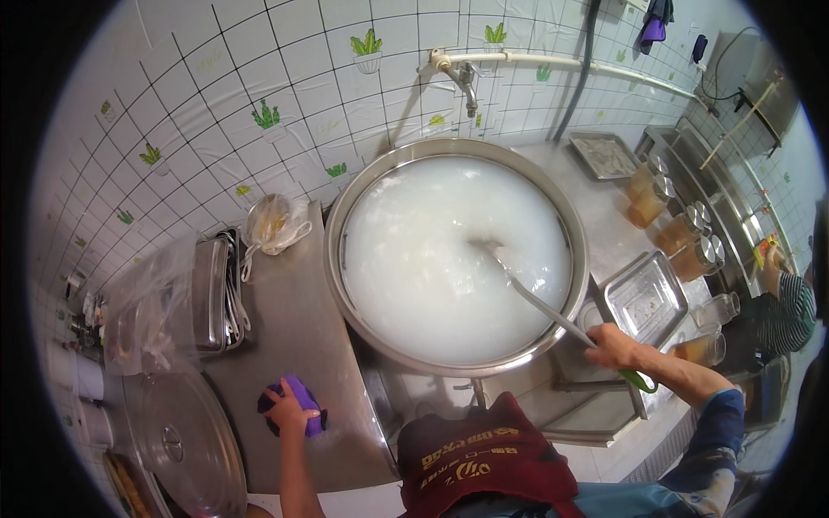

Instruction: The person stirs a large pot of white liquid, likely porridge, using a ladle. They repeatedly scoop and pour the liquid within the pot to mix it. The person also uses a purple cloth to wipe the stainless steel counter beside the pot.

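A wide steel pot (337, 324) of cloudy white liquid (414, 259) stands in front of me. My right hand (615, 348) grips the handle of a long metal utensil (547, 311) with a green end. The utensil slants over the pot's right rim, and its head is under the liquid, so I cannot tell its shape. On the steel counter to the left, my left hand (288, 406) presses on a bunched purple and black cloth (303, 398), fingers spread over it.
A tap (465, 87) projects from the wall behind the pot. Left are stacked metal trays (212, 291) and a large round lid (188, 447). Right are a steel tray (647, 298), jars of amber liquid (647, 207), and another person's striped sleeve (787, 314).
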Demonstrator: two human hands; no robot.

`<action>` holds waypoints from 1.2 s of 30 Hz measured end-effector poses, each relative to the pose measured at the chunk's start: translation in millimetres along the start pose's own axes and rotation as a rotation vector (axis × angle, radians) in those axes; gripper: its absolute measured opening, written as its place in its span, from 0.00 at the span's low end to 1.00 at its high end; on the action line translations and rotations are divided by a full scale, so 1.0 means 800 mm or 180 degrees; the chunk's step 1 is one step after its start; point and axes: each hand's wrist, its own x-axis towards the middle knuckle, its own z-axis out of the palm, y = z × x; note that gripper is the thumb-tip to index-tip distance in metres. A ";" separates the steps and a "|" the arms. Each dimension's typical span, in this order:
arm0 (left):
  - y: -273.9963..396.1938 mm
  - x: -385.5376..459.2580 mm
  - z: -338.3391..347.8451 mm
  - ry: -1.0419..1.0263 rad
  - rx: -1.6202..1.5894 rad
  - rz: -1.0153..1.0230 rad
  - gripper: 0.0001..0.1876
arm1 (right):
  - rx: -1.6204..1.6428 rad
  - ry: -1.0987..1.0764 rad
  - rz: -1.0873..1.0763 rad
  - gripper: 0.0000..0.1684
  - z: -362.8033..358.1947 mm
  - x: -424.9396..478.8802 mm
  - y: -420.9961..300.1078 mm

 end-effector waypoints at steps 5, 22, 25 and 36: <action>-0.002 -0.001 0.002 0.0045 -0.0073 0.0082 0.65 | 0.0425 -0.0259 0.0052 0.14 -0.005 -0.014 -0.018; 0.000 -0.012 -0.004 0.0160 -0.0144 0.0160 0.66 | -0.1645 0.0725 -0.0919 0.09 -0.014 -0.010 -0.030; 0.001 -0.015 -0.008 0.0107 -0.0148 0.0146 0.65 | -0.1938 0.0846 -0.1069 0.09 -0.017 -0.014 -0.026; -0.003 -0.009 -0.005 0.0027 0.0028 0.0087 0.66 | -0.1924 0.1795 -0.1102 0.11 -0.009 -0.025 -0.007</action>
